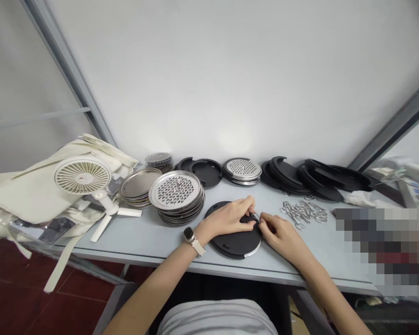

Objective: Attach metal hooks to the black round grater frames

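Observation:
A black round holder (230,244) lies on the table in front of me, with a silver metal rim showing at its lower right edge. My left hand (232,216) rests over its upper part, fingers and thumb curled at the holder. At the right edge my right hand (277,235) is closed in a pinch beside the left fingertips. A thin bit of metal wire (255,216) shows between the hands; the fingers hide most of it. To the right lies a pile of looped metal wire clips (303,211).
Stacked metal grater discs (175,190) and plain metal discs (139,186) stand left. Behind are a perforated disc (243,168) on a stack and more black holders (286,174). A white fan (83,176) and cream bag (31,195) occupy the far left of the table (143,244).

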Demonstrator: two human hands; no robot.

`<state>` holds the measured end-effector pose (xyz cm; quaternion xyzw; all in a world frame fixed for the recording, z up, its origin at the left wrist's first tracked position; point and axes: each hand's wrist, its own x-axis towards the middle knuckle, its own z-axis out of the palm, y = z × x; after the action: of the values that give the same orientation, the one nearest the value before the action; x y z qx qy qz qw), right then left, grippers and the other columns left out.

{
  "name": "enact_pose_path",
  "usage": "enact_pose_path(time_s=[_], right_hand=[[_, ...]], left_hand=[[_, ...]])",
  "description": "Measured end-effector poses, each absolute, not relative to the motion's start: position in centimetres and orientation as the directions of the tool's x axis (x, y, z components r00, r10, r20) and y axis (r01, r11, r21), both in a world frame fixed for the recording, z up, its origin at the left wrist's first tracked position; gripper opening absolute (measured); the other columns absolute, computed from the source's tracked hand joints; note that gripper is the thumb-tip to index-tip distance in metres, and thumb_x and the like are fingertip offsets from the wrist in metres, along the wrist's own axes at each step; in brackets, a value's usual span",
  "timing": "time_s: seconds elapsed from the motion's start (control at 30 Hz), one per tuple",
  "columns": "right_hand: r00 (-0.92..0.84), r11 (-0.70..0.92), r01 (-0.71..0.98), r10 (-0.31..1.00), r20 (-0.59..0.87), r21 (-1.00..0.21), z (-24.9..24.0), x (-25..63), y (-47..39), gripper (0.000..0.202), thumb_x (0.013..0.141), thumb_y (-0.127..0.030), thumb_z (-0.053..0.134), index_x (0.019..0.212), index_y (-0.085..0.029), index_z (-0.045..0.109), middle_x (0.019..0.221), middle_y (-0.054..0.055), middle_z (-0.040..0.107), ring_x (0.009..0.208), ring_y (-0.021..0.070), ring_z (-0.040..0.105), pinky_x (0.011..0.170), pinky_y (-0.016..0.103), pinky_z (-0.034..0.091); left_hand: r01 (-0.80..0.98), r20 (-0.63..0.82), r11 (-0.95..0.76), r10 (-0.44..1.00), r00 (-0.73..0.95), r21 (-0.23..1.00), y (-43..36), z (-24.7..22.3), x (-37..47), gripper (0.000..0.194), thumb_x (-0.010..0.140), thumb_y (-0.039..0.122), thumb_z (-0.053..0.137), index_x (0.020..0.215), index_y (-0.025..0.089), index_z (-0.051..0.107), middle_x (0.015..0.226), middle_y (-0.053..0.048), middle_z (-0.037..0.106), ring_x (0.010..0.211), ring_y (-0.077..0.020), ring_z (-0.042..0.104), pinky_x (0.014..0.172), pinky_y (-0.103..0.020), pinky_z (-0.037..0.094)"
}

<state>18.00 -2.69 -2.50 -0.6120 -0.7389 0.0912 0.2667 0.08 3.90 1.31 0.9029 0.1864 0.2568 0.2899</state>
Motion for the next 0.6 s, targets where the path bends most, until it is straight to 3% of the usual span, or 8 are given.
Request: enact_pose_path(time_s=[0.4,0.6], right_hand=[[-0.118,0.252,0.846,0.948,0.296,-0.469,-2.53,18.18,-2.73,0.023,0.088,-0.028,0.036,0.066,-0.022,0.041,0.055,-0.002,0.049,0.059,0.0163,0.050,0.058,0.025,0.034],[-0.136,0.276,0.832,0.942,0.306,-0.481,-2.25,18.05,-2.75,0.023,0.089,-0.027,0.036,0.069,-0.022,0.045,0.059,-0.001,0.054,0.061,0.0167,0.052,0.059,0.026,0.035]], left_hand=[[0.212,0.386,-0.833,0.443,0.809,0.511,4.01,1.07,0.14,0.019,0.081,0.021,0.057,0.096,0.019,0.047,0.090,-0.003,0.053,0.087,-0.0173,0.052,0.076,-0.028,0.044],[0.271,0.424,-0.888,0.423,0.801,0.372,4.05,1.00,0.19,0.022,0.082,0.023,0.056,0.103,0.018,0.055,0.101,-0.006,0.055,0.101,-0.0212,0.050,0.091,-0.034,0.041]])
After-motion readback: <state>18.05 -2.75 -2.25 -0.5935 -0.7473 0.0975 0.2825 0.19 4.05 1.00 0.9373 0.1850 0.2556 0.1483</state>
